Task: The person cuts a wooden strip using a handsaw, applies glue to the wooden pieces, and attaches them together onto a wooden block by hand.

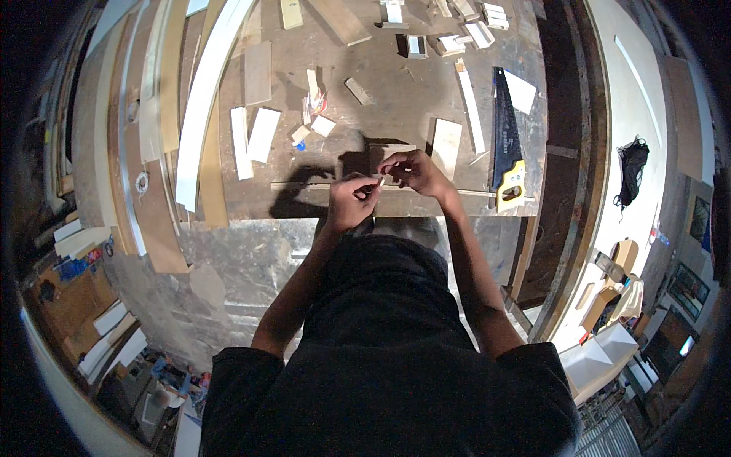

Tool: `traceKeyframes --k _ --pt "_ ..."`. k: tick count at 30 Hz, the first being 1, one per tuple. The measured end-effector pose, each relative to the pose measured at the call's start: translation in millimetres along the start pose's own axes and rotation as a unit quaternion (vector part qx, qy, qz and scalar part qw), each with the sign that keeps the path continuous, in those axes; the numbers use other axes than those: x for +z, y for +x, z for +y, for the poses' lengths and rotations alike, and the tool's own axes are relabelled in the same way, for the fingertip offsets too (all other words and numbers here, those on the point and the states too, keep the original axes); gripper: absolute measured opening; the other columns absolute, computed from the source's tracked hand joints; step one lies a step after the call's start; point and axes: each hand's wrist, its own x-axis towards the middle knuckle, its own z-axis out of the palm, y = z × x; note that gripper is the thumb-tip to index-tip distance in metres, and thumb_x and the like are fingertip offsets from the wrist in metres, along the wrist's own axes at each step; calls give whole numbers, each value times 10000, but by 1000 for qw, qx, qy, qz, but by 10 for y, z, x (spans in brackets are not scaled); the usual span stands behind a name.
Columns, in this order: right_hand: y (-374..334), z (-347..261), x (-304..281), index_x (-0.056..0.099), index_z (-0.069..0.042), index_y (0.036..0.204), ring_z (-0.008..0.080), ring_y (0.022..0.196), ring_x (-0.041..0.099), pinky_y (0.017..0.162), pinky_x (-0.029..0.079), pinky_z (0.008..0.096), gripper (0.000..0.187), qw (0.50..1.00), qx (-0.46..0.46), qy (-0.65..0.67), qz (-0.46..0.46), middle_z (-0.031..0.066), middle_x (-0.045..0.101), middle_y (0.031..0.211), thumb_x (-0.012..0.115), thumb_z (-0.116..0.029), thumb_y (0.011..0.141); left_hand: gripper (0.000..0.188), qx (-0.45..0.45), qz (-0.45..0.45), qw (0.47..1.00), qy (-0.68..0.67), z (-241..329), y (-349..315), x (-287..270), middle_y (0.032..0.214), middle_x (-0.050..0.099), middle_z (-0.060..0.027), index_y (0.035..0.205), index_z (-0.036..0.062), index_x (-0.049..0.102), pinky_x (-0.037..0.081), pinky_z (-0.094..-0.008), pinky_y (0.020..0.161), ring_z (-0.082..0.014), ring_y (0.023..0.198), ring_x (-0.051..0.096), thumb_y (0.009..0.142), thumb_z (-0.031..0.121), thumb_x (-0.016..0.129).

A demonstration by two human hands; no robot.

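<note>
Near the front edge of the wooden workbench (396, 202) my two hands meet, fingertips almost touching. My left hand (353, 202) is closed in a pinch on a small whitish piece (381, 180), too small to name. My right hand (419, 172) has its fingers curled in a pinch at the same spot; what they hold, if anything, is hidden. Under and beside the hands a thin wood strip (304, 186) runs along the bench edge. A flat wood piece (378, 152) lies just beyond the fingers, partly in shadow.
A handsaw (505, 137) with a yellow handle lies on the right. Beside it are a narrow white strip (470, 107) and a pale board (447, 147). Small offcuts (324, 126) and white-topped blocks (416, 47) are scattered farther back. Long boards (202, 114) line the left side.
</note>
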Motion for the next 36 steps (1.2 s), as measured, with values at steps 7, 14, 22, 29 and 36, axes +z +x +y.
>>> traceKeyframes --k 7,14,22,29,36 --pt "-50 -2 -47 717 12 1095 123 793 659 701 557 286 148 993 29 78 -83 54 724 968 663 -69 983 160 -49 -47 990 -127 105 -32 -110 912 711 -98 1011 -26 724 527 -234 592 -101 695 658 867 28 766" --pt "-147 -166 92 698 36 1024 143 739 669 686 565 307 204 984 26 169 -43 72 698 846 631 -157 1022 205 -77 -93 976 -182 251 -14 -276 1018 736 -119 1080 -47 719 566 -242 689 -117 864 694 884 2 748" --pt "-245 -217 408 656 22 934 144 678 661 669 541 295 208 989 -39 115 82 73 680 786 561 -118 1054 201 -71 -133 976 -157 316 59 -364 1005 734 -123 1081 -53 712 568 -265 711 -134 873 694 920 65 732" --pt "-218 -191 414 646 36 936 146 649 657 648 536 300 171 990 7 130 61 69 668 763 511 -14 1028 193 -63 -139 978 -140 271 34 -377 870 703 -38 1057 -29 721 450 -226 583 -41 726 564 909 91 751" --pt "-464 78 566 669 59 933 133 575 607 519 506 312 190 973 21 98 207 37 620 694 570 -87 1004 200 -86 -124 973 -174 409 286 -411 941 723 -91 1061 -75 696 565 -258 703 -106 862 675 927 70 728"
